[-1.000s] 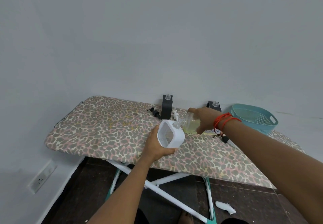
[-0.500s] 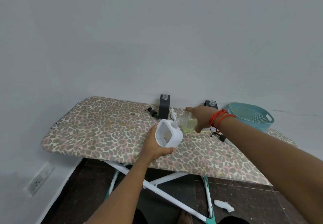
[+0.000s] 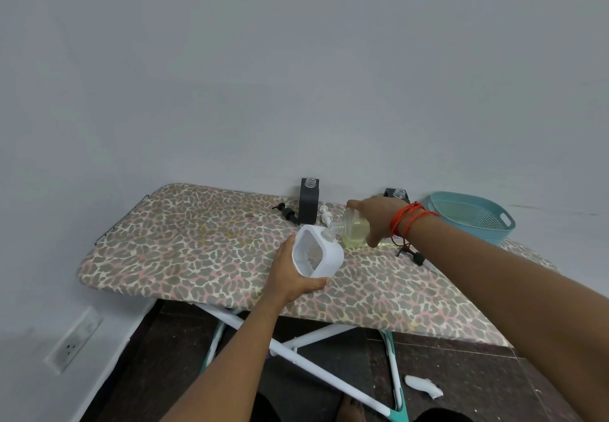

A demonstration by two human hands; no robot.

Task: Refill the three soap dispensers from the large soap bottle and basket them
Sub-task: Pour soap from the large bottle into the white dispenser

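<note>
Bottle [image 3: 355, 230], wrapped in right hand [image 3: 379, 220], lies near-horizontal, neck pointing left, at or touching the dispenser [image 3: 318, 253] mouth. Left hand [image 3: 290, 278] curls round the dispenser, tilted toward the right hand, just beside it.

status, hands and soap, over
Left hand grips white dispenser. Right hand tips soap bottle at its neck. Nothing blocks the pour.

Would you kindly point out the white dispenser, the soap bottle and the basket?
white dispenser [image 3: 331, 256], head view, on its white side wall.
soap bottle [image 3: 352, 230], head view, on its clear body near the neck.
basket [image 3: 484, 235], head view, on its teal outer wall.
</note>
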